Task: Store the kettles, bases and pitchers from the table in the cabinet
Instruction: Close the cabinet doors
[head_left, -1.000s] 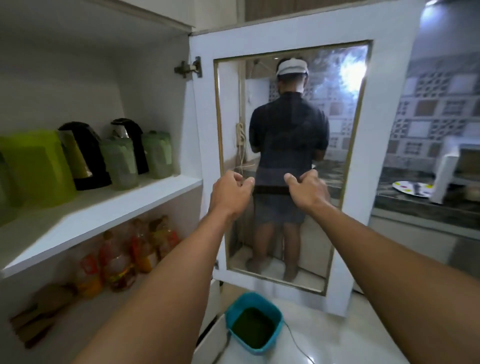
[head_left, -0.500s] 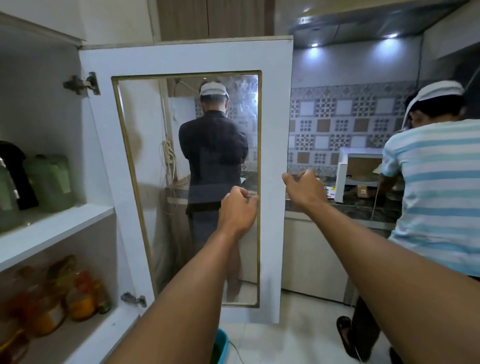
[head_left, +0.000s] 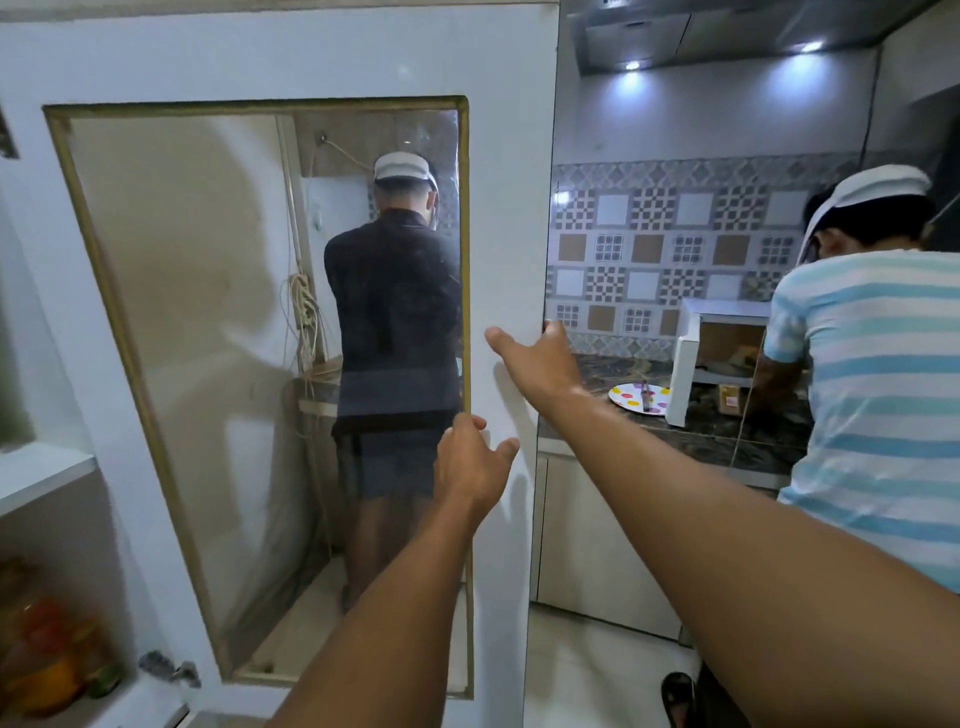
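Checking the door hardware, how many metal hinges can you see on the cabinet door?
2: one hinge at the door's lower left corner, another cut off at the upper left frame edge. More may be hidden.

The cabinet door (head_left: 291, 57) stands open and fills the left and middle of the view, its glass pane (head_left: 208, 364) set inside the frame. At the far left edge lie the cabinet shelves (head_left: 41, 467), with bottles (head_left: 47, 660) on the lower one near the bottom-left corner. The left hand (head_left: 467, 462) is in front of the door's right stile, beside the pane's right edge; the right hand (head_left: 540, 358) is higher, at the door's outer right edge. Right of the door runs a counter (head_left: 727, 431) carrying a plate (head_left: 636, 397), with a person in a striped shirt (head_left: 872, 405) standing before it.
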